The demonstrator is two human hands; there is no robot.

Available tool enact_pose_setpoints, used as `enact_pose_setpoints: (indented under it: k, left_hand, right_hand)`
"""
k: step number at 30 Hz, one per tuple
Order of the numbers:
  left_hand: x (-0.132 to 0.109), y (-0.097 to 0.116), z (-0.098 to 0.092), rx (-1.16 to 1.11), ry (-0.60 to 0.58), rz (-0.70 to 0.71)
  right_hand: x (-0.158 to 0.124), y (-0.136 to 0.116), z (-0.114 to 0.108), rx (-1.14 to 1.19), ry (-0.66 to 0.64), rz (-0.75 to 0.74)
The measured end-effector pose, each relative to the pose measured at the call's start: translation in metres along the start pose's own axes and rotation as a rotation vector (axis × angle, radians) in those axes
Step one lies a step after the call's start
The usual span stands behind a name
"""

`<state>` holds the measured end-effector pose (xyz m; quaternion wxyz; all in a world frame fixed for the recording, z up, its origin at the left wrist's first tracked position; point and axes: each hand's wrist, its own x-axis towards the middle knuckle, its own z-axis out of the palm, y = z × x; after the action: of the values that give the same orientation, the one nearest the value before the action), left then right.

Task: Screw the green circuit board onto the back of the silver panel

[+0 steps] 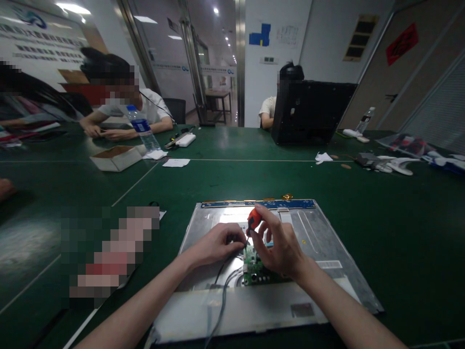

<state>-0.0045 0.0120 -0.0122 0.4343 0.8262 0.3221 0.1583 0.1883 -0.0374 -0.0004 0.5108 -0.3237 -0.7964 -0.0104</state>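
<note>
A flat metal-backed display panel (308,242) lies on the green table, with a blue circuit strip (257,204) along its far edge. Near its middle sits a green circuit board (253,271) with cables (225,291) leading off its left side. My right hand (279,242) grips a screwdriver (254,220) by its red and black handle, tip pointing down at the board's upper left corner. My left hand (227,241) is closed, fingertips pinched beside the screwdriver's tip; what they hold, if anything, is too small to make out. Part of the board is hidden under my right hand.
A blurred-out item (116,257) lies left of the panel. Farther back are an open box (118,160), a water bottle (143,128), paper scraps (176,163) and a large black monitor-like casing (312,114). Several people sit around the table (232,179).
</note>
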Motion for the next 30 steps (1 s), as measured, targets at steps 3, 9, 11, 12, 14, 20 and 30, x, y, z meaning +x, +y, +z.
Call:
enact_pose_setpoints:
  k: [3,9,11,12,14,20,30]
  left_hand:
    - [-0.0006,0.0007,0.0001,0.001,-0.002,0.010]
    - [-0.0015,0.0015,0.0007,0.006,0.018,0.014]
    - [-0.0013,0.0011,0.0008,0.005,0.021,0.011]
    - [-0.0011,0.0010,0.0007,0.004,0.021,0.010]
    - [-0.0009,0.0014,0.0007,0.000,0.020,0.010]
    - [-0.0005,0.0028,0.0010,-0.014,0.014,0.012]
    - [-0.0001,-0.0023,0.0001,-0.001,0.004,0.015]
  right_hand:
    - [0.0001,-0.0005,0.0003,0.006,0.009,-0.004]
    - [0.0001,0.0020,0.0012,-0.027,0.032,-0.009]
    - [0.0000,0.0030,0.0011,-0.026,0.023,-0.011]
    - [-0.0001,0.0032,0.0010,-0.022,0.015,-0.011]
    - [0.0002,0.0030,0.0006,-0.009,0.001,-0.008]
    - [0.0006,-0.0011,-0.0007,0.001,-0.001,-0.003]
    - [-0.0005,0.0013,0.0003,-0.027,0.006,-0.001]
